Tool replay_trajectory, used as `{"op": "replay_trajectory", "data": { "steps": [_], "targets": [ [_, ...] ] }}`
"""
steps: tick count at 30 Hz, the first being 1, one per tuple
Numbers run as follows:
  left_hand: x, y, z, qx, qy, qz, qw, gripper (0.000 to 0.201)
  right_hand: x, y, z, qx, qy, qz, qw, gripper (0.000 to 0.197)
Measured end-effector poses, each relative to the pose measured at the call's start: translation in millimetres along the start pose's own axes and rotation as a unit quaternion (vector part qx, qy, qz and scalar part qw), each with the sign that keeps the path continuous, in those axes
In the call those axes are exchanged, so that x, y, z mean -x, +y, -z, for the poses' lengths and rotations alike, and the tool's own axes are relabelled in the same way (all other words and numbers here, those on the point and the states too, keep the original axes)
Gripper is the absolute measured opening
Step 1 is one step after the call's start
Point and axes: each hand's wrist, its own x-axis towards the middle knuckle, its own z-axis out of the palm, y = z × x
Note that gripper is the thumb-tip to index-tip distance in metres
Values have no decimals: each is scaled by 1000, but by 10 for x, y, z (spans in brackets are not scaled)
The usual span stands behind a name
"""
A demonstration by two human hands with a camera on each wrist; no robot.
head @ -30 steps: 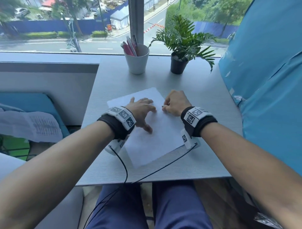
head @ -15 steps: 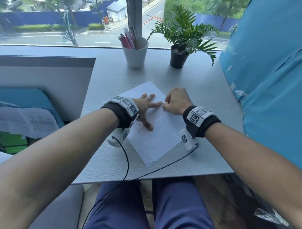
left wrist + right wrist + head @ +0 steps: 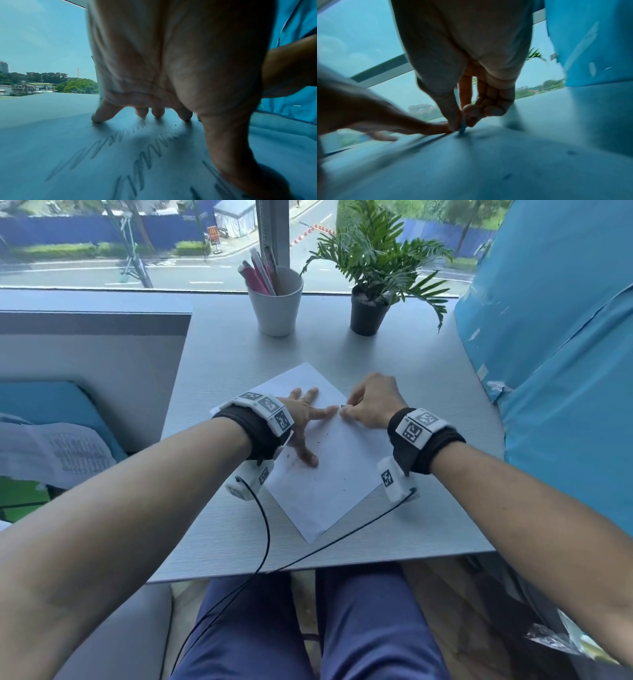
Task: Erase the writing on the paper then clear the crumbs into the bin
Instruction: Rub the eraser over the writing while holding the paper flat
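Observation:
A white sheet of paper (image 3: 329, 484) lies at an angle on the grey table (image 3: 421, 378). My left hand (image 3: 303, 419) lies flat on the paper (image 3: 85, 155) with its fingers (image 3: 101, 115) spread, pressing it down. Grey pencil zigzags (image 3: 142, 159) run under the palm in the left wrist view. My right hand (image 3: 368, 405) pinches a small eraser (image 3: 462, 127) between thumb and fingertips, its tip on the paper's right edge, right beside the left forefinger. Dark eraser crumbs (image 3: 313, 479) are scattered over the sheet. No bin is in view.
A white cup of pens (image 3: 275, 302) and a small potted plant (image 3: 370, 299) stand at the table's far edge by the window. A blue padded wall (image 3: 561, 354) runs along the right. Two black cables (image 3: 263, 529) trail from my wrists over the near edge.
Both hands have shifted a little toward the sheet's far right edge. The left fingers have spread flatter, and more dark crumbs show on the paper.

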Motion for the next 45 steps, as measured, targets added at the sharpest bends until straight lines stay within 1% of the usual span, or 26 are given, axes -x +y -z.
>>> {"op": "replay_trajectory", "data": {
  "steps": [3,4,7,8,11,12,15,16,18,19,20,22,23,24,26,27,28,30,31,32,34,35,36,39,42,45],
  "targets": [
    [1,-1,10,2,-2,6,1000,125,117,-37,-72,22,-67,59,996,9],
    [4,-6,7,7,0,7,1000,125,113,-29,-49,16,-74,53,996,9],
    [16,24,-9,9,15,4,1000,125,-3,86,34,-25,-24,-8,999,13],
    [23,35,-14,5,18,4,1000,125,9,81,22,-27,-24,-8,999,13],
    [17,36,-21,3,31,-15,999,126,106,8,-29,3,-76,48,996,11],
    [9,44,-16,4,37,-30,999,126,81,13,-4,2,-72,40,997,11],
    [-28,99,-30,6,42,-65,997,123,-16,94,39,-27,-15,-8,999,13],
    [-38,96,-37,6,42,-68,997,124,14,75,11,-23,-20,2,1000,13],
    [-59,41,-53,15,39,-71,997,124,127,11,-65,4,-73,54,996,10],
    [-64,8,-61,21,40,-72,996,125,145,5,-59,6,-85,61,995,10],
    [-67,-15,-63,26,39,-73,996,127,104,33,-22,-1,-80,45,996,10],
    [-64,1,-75,28,35,-72,996,130,17,134,47,-39,-31,-10,999,13],
    [-64,18,-80,27,33,-69,997,131,13,146,41,-47,-13,-19,999,13],
    [-60,25,-83,27,30,-67,997,132,46,129,6,-43,-12,-9,999,11],
    [-61,9,-83,30,26,-66,997,133,167,56,-71,-20,-51,39,998,6],
    [-57,1,-80,32,26,-66,997,133,186,44,-65,-18,-66,47,997,7],
    [-52,2,-75,35,26,-65,997,133,153,65,-35,-23,-61,35,997,9],
    [-35,33,-69,37,27,-64,997,132,72,146,36,-48,-11,-10,999,12],
    [-27,47,-66,36,27,-61,997,132,60,161,40,-46,2,-16,999,13],
    [-19,48,-64,36,26,-59,997,132,79,151,27,-38,-6,-3,999,12],
    [-8,33,-62,39,28,-56,997,131,146,99,-20,-16,-62,46,997,11],
    [-2,30,-58,40,32,-55,997,131,154,91,-10,-13,-79,50,996,12],
    [4,34,-54,41,36,-55,997,130,118,121,19,-15,-74,36,996,13],
    [24,75,-58,35,55,-46,997,129,-14,228,113,-24,-17,-4,1000,16],
    [67,85,-99,25,85,-30,996,129,-30,193,86,4,-23,20,1000,14],
    [133,79,-169,10,130,-20,991,120,-74,106,88,18,-22,32,999,14]
  ]
}}
